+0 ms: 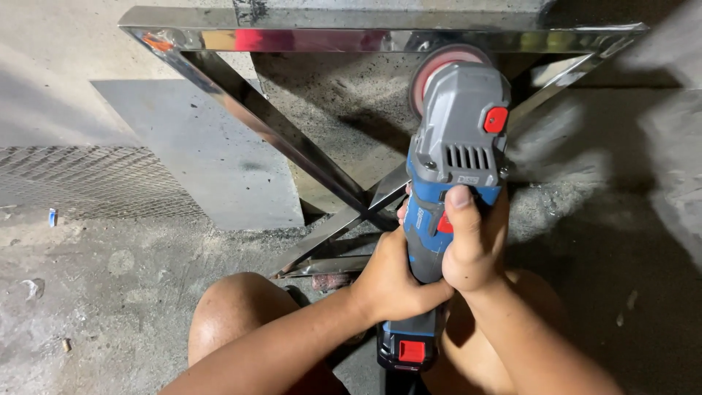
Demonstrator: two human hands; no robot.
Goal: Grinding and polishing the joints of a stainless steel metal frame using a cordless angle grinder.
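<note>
Over the crossing of a polished metal frame, a cordless angle grinder [453,168] sits in the middle of the view, gripped by both hands and pointed away from the person. Its body is blue, its head grey with a row of vent slots and a red button on the right side, and a reddish disc [439,62] at the far end lies against or just in front of the frame's top bar; whether the two touch cannot be told. The right hand [472,245] wraps the blue body, fingers curled shut around it and the thumb [461,208] stretched up along the top toward the grey head. The left hand [391,281] closes around the same body from the left and a little lower, its fingers tight on the handle and touching the right hand. Below both hands the black battery pack [408,350] with a red catch sticks out toward the person. The stainless steel frame [292,143] has a mirror-bright top bar and two diagonal bars that cross just left of the hands. A bare knee [238,311] rises at the lower left, under the left forearm. The frame rests on a rough, dusty concrete floor [110,271], with a flat grey slab [205,153] behind the left diagonal and a strip of wire mesh [80,183] at the far left.
</note>
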